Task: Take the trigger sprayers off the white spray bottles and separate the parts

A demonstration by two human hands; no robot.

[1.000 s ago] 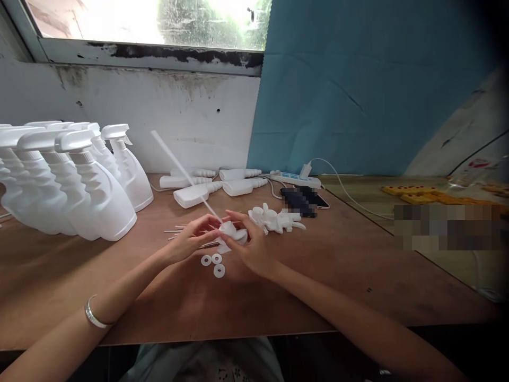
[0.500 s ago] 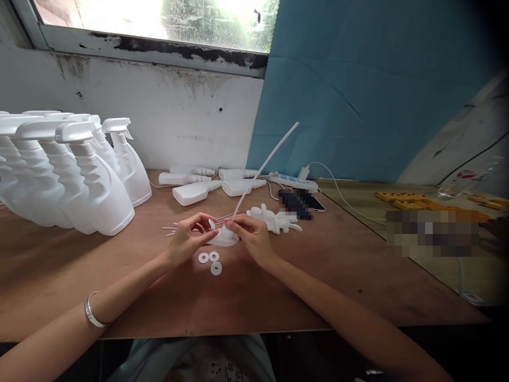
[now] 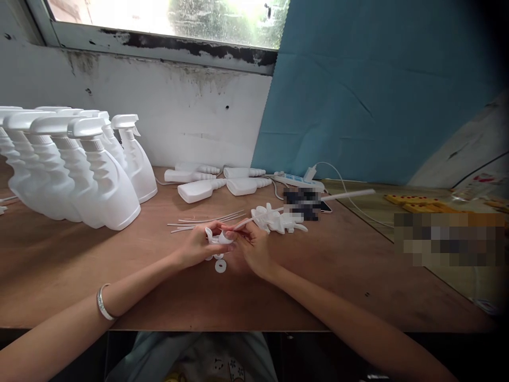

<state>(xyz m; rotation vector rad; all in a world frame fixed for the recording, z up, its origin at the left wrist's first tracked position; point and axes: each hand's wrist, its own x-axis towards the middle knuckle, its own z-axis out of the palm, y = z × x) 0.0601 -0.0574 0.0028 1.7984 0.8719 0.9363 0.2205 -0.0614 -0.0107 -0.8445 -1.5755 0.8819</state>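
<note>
My left hand [image 3: 195, 246] is closed around a white spray trigger head [image 3: 226, 238], low over the table. Pinched in my right hand [image 3: 256, 250], close against the head, is the end of a thin white dip tube [image 3: 350, 194]. The tube slants away to the right, passing over a pile of white plastic trigger parts [image 3: 274, 220]. Whether its end sits inside the head is hidden by my fingers. White ring washers [image 3: 220, 271] lie just below my left hand, partly covered by it. Several loose thin tubes [image 3: 186, 226] lie behind that hand.
White spray bottles [image 3: 115, 196] with trigger heads stand grouped at left. Several bottles without heads [image 3: 199, 191] lie on their sides near the wall. A power strip [image 3: 300, 182] with cables and a phone [image 3: 326, 207] are behind the pile. Yellow items [image 3: 413, 203] sit on the right-hand table.
The dip tube has swung from steeply upright down to a low slant toward the right. The trigger head has turned and come up off the table between my hands. The view has shifted slightly.
</note>
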